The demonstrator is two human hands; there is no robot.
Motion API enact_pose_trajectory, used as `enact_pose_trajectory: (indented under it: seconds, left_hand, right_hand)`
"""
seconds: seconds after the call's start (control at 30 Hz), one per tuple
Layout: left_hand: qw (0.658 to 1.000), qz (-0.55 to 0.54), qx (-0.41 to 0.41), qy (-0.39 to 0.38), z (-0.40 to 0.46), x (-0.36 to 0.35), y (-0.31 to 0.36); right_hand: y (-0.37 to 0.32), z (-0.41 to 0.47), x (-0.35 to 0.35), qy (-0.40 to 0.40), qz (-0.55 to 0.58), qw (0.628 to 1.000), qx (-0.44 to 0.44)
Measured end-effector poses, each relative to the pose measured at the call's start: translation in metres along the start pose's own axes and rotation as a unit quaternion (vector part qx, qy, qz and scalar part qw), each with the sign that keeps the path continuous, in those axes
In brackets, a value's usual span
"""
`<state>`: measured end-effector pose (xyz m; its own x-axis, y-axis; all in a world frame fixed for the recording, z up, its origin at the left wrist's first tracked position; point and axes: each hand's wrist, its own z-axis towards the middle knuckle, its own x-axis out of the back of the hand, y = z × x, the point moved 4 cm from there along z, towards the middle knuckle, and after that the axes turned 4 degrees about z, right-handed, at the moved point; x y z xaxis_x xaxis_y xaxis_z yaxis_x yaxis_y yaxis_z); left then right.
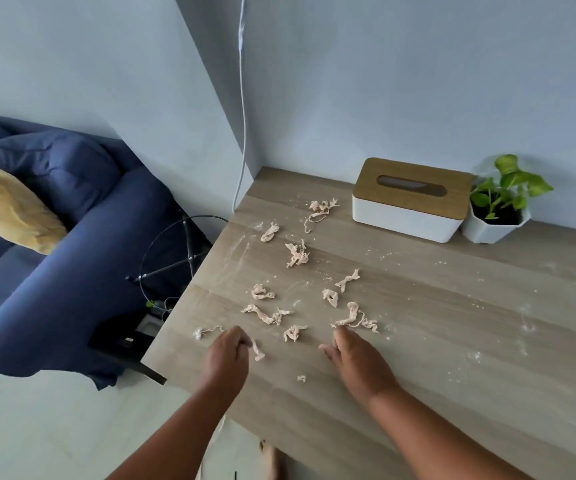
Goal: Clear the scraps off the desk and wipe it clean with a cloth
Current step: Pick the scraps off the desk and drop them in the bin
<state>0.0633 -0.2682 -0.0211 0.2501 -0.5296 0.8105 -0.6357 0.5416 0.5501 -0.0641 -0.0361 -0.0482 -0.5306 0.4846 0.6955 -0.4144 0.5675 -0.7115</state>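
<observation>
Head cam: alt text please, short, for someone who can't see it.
Two bare hands reach over a wooden desk strewn with pale scraps and white dust: the left hand pinches a scrap, the right hand lies open with its fingertips at another. A tissue box and potted plant stand by the wall; a blue sofa is at left.

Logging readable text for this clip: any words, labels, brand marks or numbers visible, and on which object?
None can be read.
Tissue box: wooden lid and white sides show no print.
Plant pot: plain white, no label.
Desk: only scraps and powder marks.
Dark items on the floor beside the desk: pale patches, too small and blurred to read.
</observation>
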Motion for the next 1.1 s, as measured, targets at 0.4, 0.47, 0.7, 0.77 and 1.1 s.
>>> enact_pose_trajectory:
  seconds: [0.4,0.47,0.7,0.77,1.1]
  left_hand:
    - [0.975,0.185,-0.126,0.013,0.054,0.065,-0.074]
    - [0.968,0.209,-0.142,-0.010,0.062,0.068,-0.087]
    - [0.899,0.263,-0.347,-0.044,0.075,0.057,-0.105]
    - [0.891,0.258,-0.372,-0.037,0.078,0.058,-0.102]
    - [0.943,0.147,-0.254,-0.158,0.100,0.050,-0.095]
  right_hand:
    - [-0.028,-0.012,-0.027,0.095,0.016,0.991,-0.095]
    - [-0.029,-0.018,-0.032,0.108,0.014,0.986,-0.129]
    - [-0.047,-0.032,-0.046,0.129,-0.032,0.976,-0.170]
    - [-0.050,-0.033,-0.048,0.127,-0.030,0.975,-0.182]
    - [-0.056,-0.039,-0.056,0.168,0.041,0.937,-0.303]
